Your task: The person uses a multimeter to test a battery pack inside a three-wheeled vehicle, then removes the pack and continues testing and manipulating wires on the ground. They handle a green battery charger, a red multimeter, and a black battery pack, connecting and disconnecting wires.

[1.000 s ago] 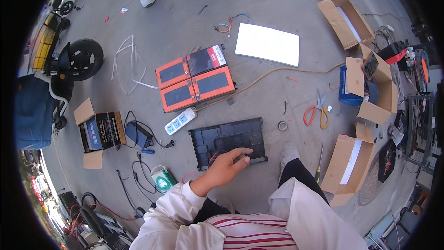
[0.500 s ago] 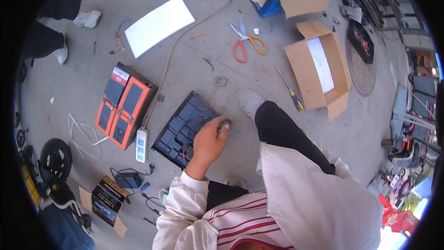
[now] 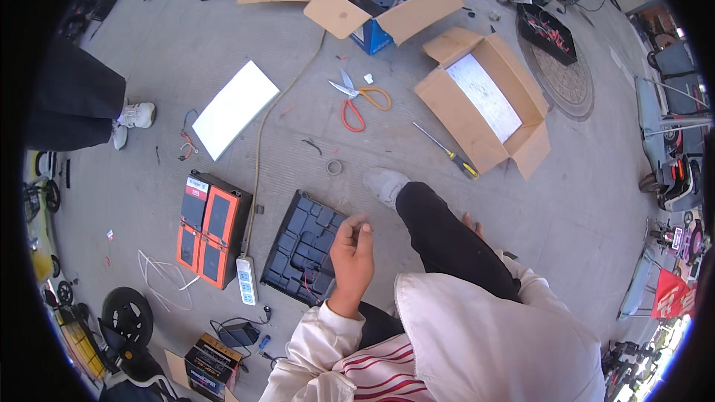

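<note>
My left hand point(image 3: 353, 264) is raised over the right edge of a black compartmented plastic tray point(image 3: 287, 253) on the floor. Its fingers are curled with the thumb close against them; whatever they may hold is hidden. A thin red wire shows inside the tray near my wrist. Of my right hand point(image 3: 473, 227) only some fingertips show, slightly apart, beside my right leg; the leg covers the rest. An orange-and-black battery block point(image 3: 214, 227) stands left of the tray, with a white power strip point(image 3: 246, 281) between them.
Scissors point(image 3: 348, 93), a tape roll point(image 3: 334, 167) and a screwdriver point(image 3: 454, 155) lie ahead. Open cardboard boxes point(image 3: 532, 138) stand farther out, near a white panel point(image 3: 234, 110). A cord point(image 3: 262, 123) crosses the floor. Another person's shoes point(image 3: 137, 115) are at left.
The view has turned, shifting the whole floor scene. A small dark piece seen at my left fingertips no longer shows. My right fingertips have come into sight beside the leg.
</note>
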`<act>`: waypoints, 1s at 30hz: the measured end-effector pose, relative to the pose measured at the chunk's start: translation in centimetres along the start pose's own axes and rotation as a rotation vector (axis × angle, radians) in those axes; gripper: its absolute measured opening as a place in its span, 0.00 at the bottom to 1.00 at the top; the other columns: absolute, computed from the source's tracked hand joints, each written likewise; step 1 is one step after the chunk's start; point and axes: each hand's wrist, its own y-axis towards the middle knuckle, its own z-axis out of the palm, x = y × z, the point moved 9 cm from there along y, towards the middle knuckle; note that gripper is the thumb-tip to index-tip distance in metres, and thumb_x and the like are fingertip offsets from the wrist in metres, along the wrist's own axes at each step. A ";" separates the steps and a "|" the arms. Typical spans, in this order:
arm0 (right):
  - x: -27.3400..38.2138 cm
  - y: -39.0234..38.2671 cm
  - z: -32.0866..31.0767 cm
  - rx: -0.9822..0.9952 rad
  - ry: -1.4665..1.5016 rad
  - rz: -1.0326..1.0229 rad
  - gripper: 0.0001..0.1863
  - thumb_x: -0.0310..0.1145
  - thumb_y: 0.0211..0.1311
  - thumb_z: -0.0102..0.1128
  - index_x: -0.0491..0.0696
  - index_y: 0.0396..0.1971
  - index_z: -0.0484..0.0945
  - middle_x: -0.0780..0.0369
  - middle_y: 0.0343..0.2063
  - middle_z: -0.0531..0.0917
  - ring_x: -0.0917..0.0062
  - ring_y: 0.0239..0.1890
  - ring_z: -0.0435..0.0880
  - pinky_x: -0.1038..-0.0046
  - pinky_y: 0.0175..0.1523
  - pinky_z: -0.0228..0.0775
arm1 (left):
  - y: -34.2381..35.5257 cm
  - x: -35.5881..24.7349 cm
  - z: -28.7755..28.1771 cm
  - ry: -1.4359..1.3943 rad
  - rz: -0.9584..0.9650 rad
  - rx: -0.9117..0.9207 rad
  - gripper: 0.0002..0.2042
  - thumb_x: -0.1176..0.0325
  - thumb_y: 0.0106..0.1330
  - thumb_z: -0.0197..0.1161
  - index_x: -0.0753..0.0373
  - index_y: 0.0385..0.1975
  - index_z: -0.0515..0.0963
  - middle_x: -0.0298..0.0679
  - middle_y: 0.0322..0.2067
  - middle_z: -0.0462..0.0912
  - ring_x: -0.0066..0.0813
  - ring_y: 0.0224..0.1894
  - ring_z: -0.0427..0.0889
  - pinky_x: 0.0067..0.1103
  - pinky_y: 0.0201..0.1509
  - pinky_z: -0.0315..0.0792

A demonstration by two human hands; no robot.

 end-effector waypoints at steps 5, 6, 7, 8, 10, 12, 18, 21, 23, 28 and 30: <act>-5.9 5.8 -5.1 0.055 -0.111 -0.206 0.31 0.50 0.59 0.62 0.56 0.62 0.73 0.39 0.51 0.78 0.45 0.56 0.77 0.52 0.62 0.69 | 0.8 -0.7 2.7 0.072 0.193 0.003 0.10 0.73 0.69 0.59 0.67 0.47 0.79 0.32 0.30 0.79 0.15 0.30 0.73 0.16 0.36 0.70; 2.9 4.7 -4.7 0.028 -0.072 -0.235 0.29 0.48 0.57 0.64 0.52 0.58 0.75 0.40 0.49 0.79 0.46 0.56 0.77 0.53 0.61 0.70 | 1.0 -0.6 0.4 0.174 0.220 -0.085 0.10 0.73 0.68 0.59 0.67 0.47 0.79 0.32 0.29 0.79 0.15 0.29 0.73 0.16 0.35 0.70; 7.6 2.5 -7.1 -0.026 -0.047 -0.205 0.28 0.46 0.55 0.66 0.48 0.54 0.78 0.41 0.47 0.81 0.48 0.56 0.77 0.55 0.61 0.71 | 1.3 0.0 -0.8 0.227 0.210 -0.139 0.10 0.73 0.68 0.59 0.67 0.47 0.79 0.33 0.29 0.79 0.16 0.29 0.74 0.17 0.35 0.71; 9.0 1.8 -10.3 -0.101 -0.052 -0.253 0.28 0.47 0.56 0.66 0.47 0.53 0.79 0.43 0.47 0.81 0.49 0.55 0.78 0.56 0.61 0.71 | 1.8 0.3 -0.8 0.222 0.203 -0.153 0.11 0.73 0.67 0.59 0.67 0.47 0.79 0.34 0.29 0.80 0.16 0.29 0.74 0.18 0.35 0.71; 12.0 -0.3 -15.0 -0.229 -0.052 -0.344 0.28 0.48 0.56 0.65 0.44 0.51 0.80 0.46 0.48 0.82 0.52 0.54 0.80 0.58 0.60 0.71 | 2.3 -0.1 -1.1 0.244 0.219 -0.198 0.12 0.72 0.66 0.59 0.66 0.47 0.79 0.40 0.30 0.82 0.24 0.27 0.77 0.22 0.36 0.73; 15.0 -1.8 -19.1 -0.306 -0.002 -0.359 0.27 0.47 0.56 0.66 0.43 0.50 0.80 0.47 0.48 0.82 0.52 0.52 0.80 0.58 0.60 0.72 | 2.8 -0.3 -1.5 0.288 0.276 -0.236 0.12 0.71 0.66 0.60 0.66 0.47 0.80 0.42 0.30 0.83 0.28 0.27 0.79 0.25 0.36 0.74; 24.3 -10.4 -30.6 -0.540 0.236 -0.662 0.21 0.36 0.61 0.64 0.43 0.52 0.78 0.47 0.47 0.81 0.56 0.48 0.82 0.62 0.52 0.76 | 2.8 -1.2 -1.3 0.246 0.287 -0.259 0.12 0.69 0.65 0.59 0.64 0.46 0.80 0.47 0.31 0.84 0.42 0.31 0.83 0.32 0.39 0.76; 27.6 -16.0 -36.0 -0.537 0.406 -0.727 0.19 0.33 0.64 0.62 0.43 0.53 0.77 0.52 0.48 0.81 0.69 0.43 0.82 0.69 0.48 0.76 | 3.1 -1.5 -1.0 0.238 0.327 -0.289 0.12 0.69 0.65 0.59 0.64 0.46 0.80 0.47 0.32 0.84 0.42 0.32 0.83 0.33 0.39 0.76; 29.1 -21.4 -39.2 -0.505 0.561 -0.727 0.18 0.31 0.66 0.60 0.43 0.54 0.77 0.55 0.48 0.82 0.75 0.41 0.81 0.72 0.47 0.75 | 3.1 -1.2 -0.5 0.234 0.343 -0.303 0.12 0.70 0.64 0.59 0.64 0.46 0.80 0.46 0.32 0.84 0.42 0.33 0.83 0.33 0.40 0.76; 33.4 -36.9 -43.1 -0.439 0.652 -0.951 0.15 0.29 0.67 0.59 0.43 0.52 0.78 0.62 0.44 0.81 0.80 0.39 0.78 0.76 0.47 0.71 | 4.2 -0.5 0.8 0.216 0.278 -0.290 0.12 0.71 0.63 0.59 0.64 0.46 0.80 0.45 0.32 0.83 0.43 0.33 0.82 0.34 0.40 0.74; 35.4 -42.1 -43.5 -0.413 0.592 -1.066 0.15 0.28 0.67 0.58 0.43 0.52 0.78 0.63 0.42 0.81 0.82 0.39 0.77 0.77 0.47 0.71 | 4.1 -0.9 1.0 0.250 0.387 -0.322 0.13 0.70 0.63 0.59 0.64 0.46 0.80 0.44 0.32 0.83 0.43 0.33 0.81 0.34 0.39 0.74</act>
